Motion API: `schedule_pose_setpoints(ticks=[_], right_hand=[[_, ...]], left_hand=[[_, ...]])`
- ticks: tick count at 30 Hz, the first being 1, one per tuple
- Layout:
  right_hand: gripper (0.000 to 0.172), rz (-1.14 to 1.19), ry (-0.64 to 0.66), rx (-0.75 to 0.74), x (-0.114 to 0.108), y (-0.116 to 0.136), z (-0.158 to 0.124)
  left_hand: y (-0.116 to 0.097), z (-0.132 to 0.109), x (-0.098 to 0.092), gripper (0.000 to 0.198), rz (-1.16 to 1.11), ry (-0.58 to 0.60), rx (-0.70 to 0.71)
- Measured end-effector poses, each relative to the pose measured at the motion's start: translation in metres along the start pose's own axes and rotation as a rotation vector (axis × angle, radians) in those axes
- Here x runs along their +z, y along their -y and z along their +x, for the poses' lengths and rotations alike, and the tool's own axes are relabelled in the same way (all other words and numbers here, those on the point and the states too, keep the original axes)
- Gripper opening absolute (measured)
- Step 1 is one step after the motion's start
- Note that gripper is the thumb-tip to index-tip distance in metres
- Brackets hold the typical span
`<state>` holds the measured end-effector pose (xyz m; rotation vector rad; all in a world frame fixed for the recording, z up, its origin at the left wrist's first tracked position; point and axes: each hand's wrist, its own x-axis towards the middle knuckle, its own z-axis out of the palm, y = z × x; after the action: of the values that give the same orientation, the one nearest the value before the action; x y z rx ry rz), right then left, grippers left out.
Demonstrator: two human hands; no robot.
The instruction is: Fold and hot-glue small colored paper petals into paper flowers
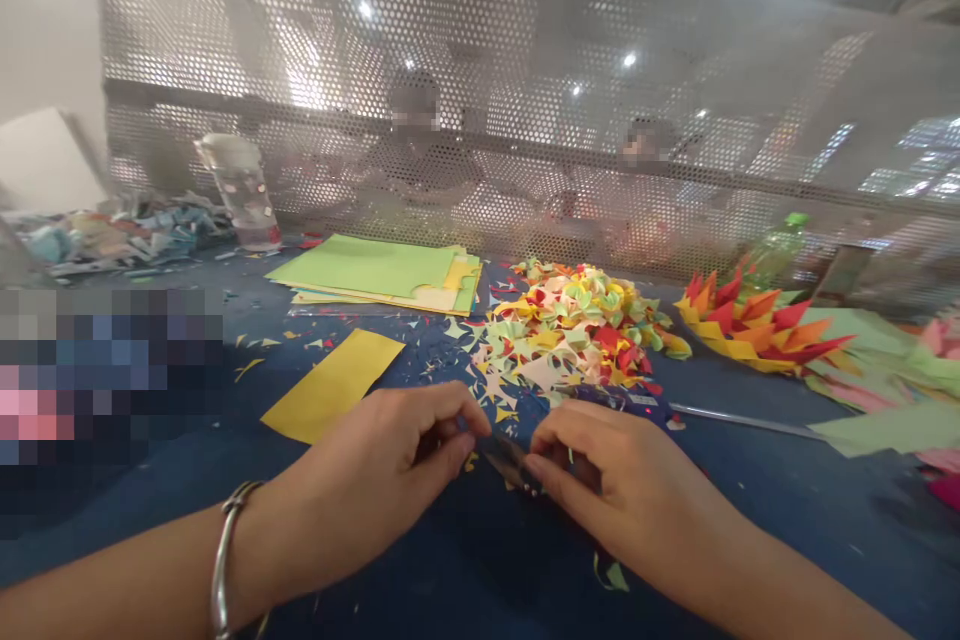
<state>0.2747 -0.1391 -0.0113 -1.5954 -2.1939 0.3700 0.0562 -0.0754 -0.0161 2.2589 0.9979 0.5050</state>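
Note:
My left hand and my right hand meet low in the middle over a dark blue table. Both are closed in a pinch on a small dark blue piece of paper held between them; its shape is blurred. A metal bangle sits on my left wrist. Just beyond my fingers lies a heap of small coloured paper cuttings in green, yellow, red and pink. A yellow paper strip lies flat to the left of my left hand.
A stack of green and yellow sheets lies further back. Folded orange and red paper points sit at the right beside green sheets. A clear bottle and a perforated metal screen stand behind; people sit beyond it.

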Motion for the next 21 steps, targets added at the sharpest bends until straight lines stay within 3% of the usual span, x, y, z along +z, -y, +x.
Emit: schedule_pose_setpoints(ticks=[4, 12, 21], right_hand=[[0.012, 0.004, -0.004, 0.003, -0.001, -0.001, 0.002], [0.017, 0.014, -0.018, -0.036, 0.001, -0.001, -0.002], [0.017, 0.032, -0.023, -0.055, 0.002, -0.001, -0.001]], left_hand=[[0.005, 0.004, -0.002, 0.022, 0.096, -0.165, 0.058], [0.017, 0.010, -0.003, 0.012, 0.200, -0.001, 0.009], [0.015, 0.009, -0.005, 0.023, 0.159, -0.129, 0.074]])
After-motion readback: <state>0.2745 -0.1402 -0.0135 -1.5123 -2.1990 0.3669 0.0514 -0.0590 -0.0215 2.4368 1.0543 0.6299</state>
